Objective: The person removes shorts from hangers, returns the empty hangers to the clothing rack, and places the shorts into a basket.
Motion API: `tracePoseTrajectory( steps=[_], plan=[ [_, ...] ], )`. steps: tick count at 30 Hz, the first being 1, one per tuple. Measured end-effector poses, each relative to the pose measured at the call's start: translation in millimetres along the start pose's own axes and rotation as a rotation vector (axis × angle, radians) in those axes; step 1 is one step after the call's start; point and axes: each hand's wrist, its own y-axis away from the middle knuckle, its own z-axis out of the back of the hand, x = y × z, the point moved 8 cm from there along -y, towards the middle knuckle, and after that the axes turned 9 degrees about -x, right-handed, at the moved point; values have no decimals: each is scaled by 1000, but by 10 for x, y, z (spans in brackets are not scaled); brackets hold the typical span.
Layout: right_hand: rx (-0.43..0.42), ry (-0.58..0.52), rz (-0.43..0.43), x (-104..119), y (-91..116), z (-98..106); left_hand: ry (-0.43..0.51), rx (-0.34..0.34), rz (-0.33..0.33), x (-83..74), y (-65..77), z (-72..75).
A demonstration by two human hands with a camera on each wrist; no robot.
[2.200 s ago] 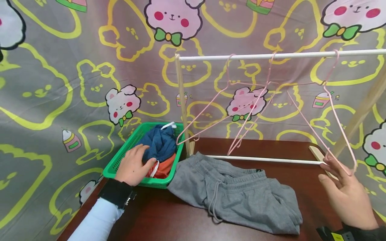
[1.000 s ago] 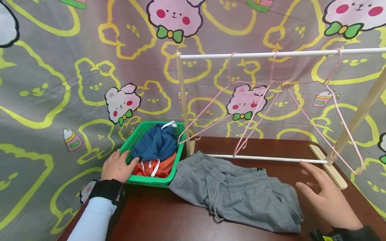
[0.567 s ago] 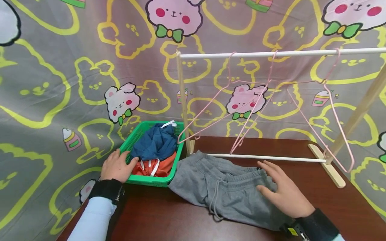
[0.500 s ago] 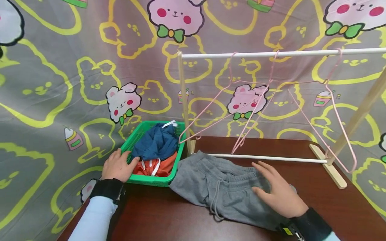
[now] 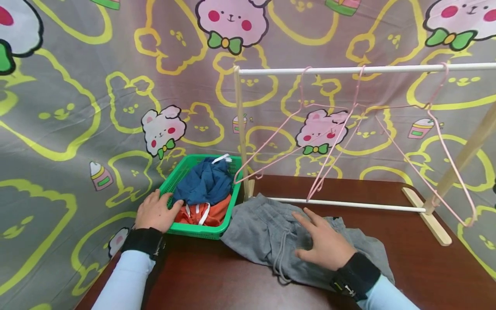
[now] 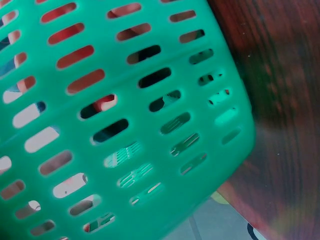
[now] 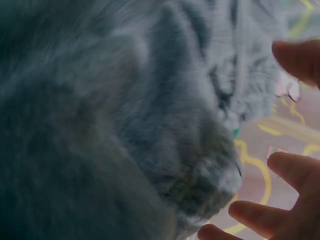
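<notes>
At the left front corner of a green plastic basket point(image 5: 192, 230), my left hand point(image 5: 155, 213) rests over the rim, fingers relaxed and thumb pointing inward. Inside the basket lie a blue garment point(image 5: 203, 183) and an orange-red garment point(image 5: 217, 211) with white drawstrings. The slotted basket wall point(image 6: 135, 115) fills most of the left wrist view, which hides the hand. My right hand point(image 5: 323, 241), fingers spread, hovers over grey drawstring shorts point(image 5: 257, 232) lying on the table; it holds nothing. In the right wrist view its fingertips point(image 7: 287, 167) show beside the blurred grey cloth point(image 7: 125, 125).
Behind the shorts stands a rack with a white top bar point(image 5: 329, 71), a lower bar point(image 5: 348, 205) and wooden posts. Several pink hangers point(image 5: 271, 137) hang from it, close above the shorts. A patterned curtain point(image 5: 128, 99) surrounds the dark wooden table point(image 5: 201, 275).
My left hand moved from over the garments to the basket's left rim, then stayed. My right hand left the right hanger's lower corner and travelled left to above the shorts.
</notes>
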Motion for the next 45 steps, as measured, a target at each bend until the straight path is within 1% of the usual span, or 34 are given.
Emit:
tracePoseTrajectory(
  steps=[5,8,11,15,19,22,27,33,39,42,45],
  plan=[
    [108,91,-33,-51,-75,-247,5,-4,-3,-42,-19,-5],
    [148,140,-49,-80,-111,-317,6,-2,-5,-68,-29,-8],
    [165,184,-55,-83,-139,-338,7,1,-7,-86,-27,-13],
    [164,240,-36,-34,-195,-353,8,-2,-11,-95,-21,-13],
    [184,331,-53,-22,-267,-440,5,1,-9,-74,-9,-21],
    [185,374,-57,-26,-324,-495,2,8,-4,-58,5,-23],
    [158,391,-50,-44,-439,-493,-3,11,3,-49,8,-21],
    [163,381,-60,-61,-556,-493,5,11,8,-31,0,-26],
    [148,356,-23,13,-621,-477,-1,6,12,-9,-8,-23],
    [137,342,0,56,-633,-449,4,5,13,-25,-11,-21],
    [107,332,26,75,-636,-400,9,3,13,-52,-22,-31]
  ],
)
